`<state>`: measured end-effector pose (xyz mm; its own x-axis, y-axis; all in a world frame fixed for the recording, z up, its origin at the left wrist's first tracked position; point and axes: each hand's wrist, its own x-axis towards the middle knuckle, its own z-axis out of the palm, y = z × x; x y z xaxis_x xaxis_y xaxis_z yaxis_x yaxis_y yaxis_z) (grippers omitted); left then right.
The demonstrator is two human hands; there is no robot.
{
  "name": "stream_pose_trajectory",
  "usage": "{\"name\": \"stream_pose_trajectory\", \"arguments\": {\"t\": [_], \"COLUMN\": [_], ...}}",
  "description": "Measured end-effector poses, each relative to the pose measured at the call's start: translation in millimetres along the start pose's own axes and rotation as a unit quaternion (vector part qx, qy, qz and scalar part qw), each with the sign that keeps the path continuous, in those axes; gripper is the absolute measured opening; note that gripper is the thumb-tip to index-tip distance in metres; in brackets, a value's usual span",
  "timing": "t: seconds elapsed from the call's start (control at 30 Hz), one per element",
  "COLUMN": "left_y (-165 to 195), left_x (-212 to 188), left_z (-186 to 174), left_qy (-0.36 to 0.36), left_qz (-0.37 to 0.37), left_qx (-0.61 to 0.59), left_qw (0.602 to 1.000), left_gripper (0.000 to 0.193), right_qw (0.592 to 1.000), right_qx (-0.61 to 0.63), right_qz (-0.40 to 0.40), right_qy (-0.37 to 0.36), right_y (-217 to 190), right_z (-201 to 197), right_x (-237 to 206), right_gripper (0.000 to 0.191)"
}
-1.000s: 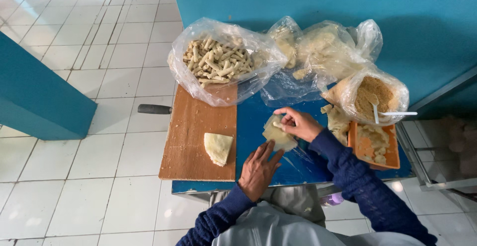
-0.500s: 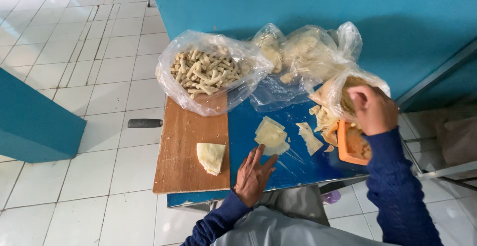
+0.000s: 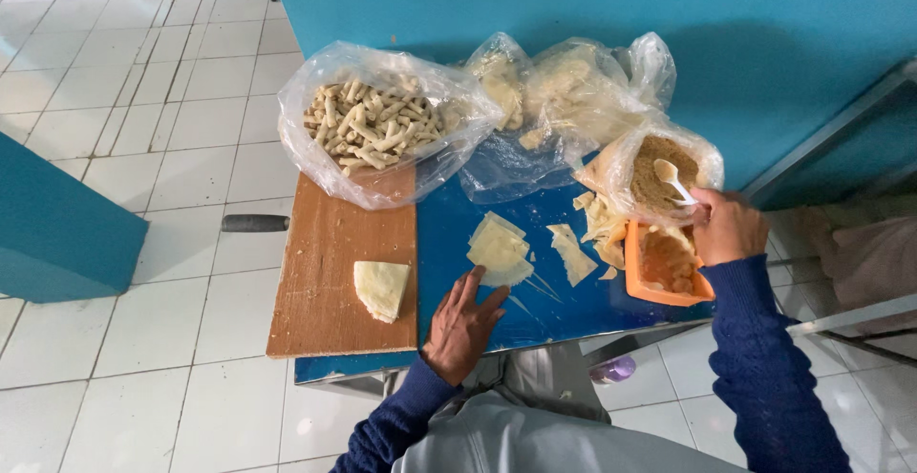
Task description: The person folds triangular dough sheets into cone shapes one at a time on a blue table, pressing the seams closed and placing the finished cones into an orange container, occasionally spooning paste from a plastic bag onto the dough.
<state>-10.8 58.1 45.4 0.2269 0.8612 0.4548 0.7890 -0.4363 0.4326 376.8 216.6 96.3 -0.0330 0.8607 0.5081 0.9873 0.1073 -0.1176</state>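
Spoon, white plastic, is pinched in the right hand over the bag of brown crumbs, above the orange tub; left hand rests flat, holding nothing, below the wrapper stack left of the tub; a tilted scoop could scatter crumbs across the blue table

I've got the brown wooden board lying left on the blue tabletop, a folded pale dough sheet on it. Behind, the clear plastic bag of rolled sticks. Right of the board, 1 stack of flat dough sheets; farther right, the orange plastic tub.
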Motion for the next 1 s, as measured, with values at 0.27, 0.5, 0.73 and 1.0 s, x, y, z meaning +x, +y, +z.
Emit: {"name": "stream_pose_trajectory", "arguments": {"t": [0.27,0.5,0.73,1.0], "left_y": [-3,-4,-5,-7], "left_x": [1,4,18,21], "left_z": [2,-5,5,12], "left_qy": [0.003,0.061,0.112,0.11], "left_qz": [-0.004,-0.043,-0.131,-0.16], "left_qx": [-0.009,-0.102,-0.024,-0.008], "left_qw": [1.0,0.992,0.985,0.981], "left_gripper": [0.032,0.03,0.027,0.022], "right_qw": [0.989,0.954,0.938,0.886], "right_qx": [0.137,0.281,0.324,0.378], "right_qz": [0.032,0.068,0.047,-0.046], "right_qy": [-0.041,-0.082,-0.115,-0.264], "right_y": [-10,-2,-24,-115], "right_z": [5,-13,-48,-2], "right_x": [-4,-8,-19,-52], "right_gripper": [0.022,0.024,0.025,0.024]}}
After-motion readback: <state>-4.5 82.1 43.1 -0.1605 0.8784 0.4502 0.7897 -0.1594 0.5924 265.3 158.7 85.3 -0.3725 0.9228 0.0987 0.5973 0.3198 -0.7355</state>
